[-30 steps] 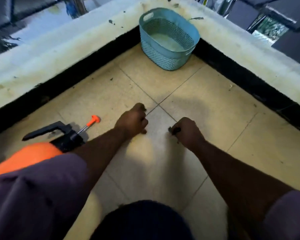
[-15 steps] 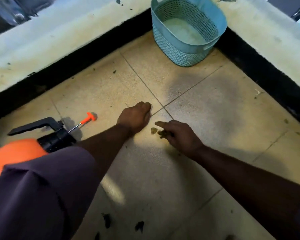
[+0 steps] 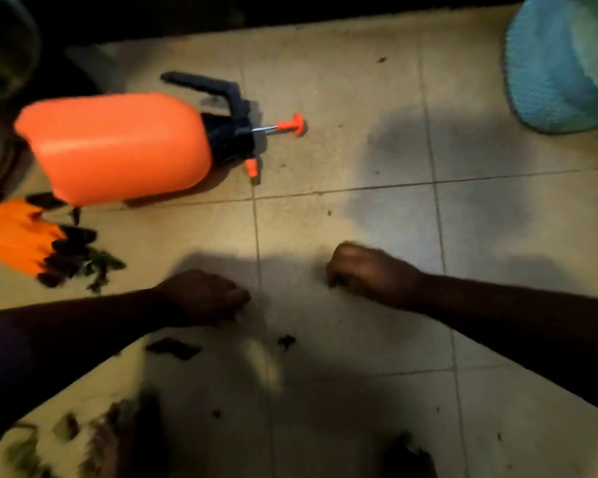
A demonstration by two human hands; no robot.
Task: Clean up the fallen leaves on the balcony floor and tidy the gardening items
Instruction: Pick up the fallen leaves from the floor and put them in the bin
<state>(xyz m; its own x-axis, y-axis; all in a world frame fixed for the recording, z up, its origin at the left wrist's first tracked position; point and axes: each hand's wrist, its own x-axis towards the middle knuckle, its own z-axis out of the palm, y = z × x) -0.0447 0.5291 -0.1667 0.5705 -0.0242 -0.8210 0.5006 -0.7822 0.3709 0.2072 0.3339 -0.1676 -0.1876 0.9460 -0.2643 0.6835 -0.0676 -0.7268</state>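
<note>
My left hand [image 3: 204, 298] is low over the tiled floor with its fingers curled into a fist; whatever is inside is hidden. To its right, my right hand [image 3: 370, 270] is also curled, with dark leaf bits showing at its fingertips. Loose dark leaves [image 3: 173, 348] lie just below my left hand, a small bit [image 3: 285, 341] lies between my arms, and a blurred pile of leaves [image 3: 83, 436] covers the bottom left. An orange pressure sprayer [image 3: 118, 146] lies on its side at the upper left.
An orange glove with dark fingertips [image 3: 11, 236] lies at the left edge with leaf scraps beside it. The blue mesh basket [image 3: 563, 63] stands at the top right. A dark wall base runs along the top. A shadowed shape fills the top left corner.
The view has swung left and down, so the sprayer, glove and more leaves now show. Both hands have pulled back toward me and my right hand has closed from a pointing pinch into a fist.
</note>
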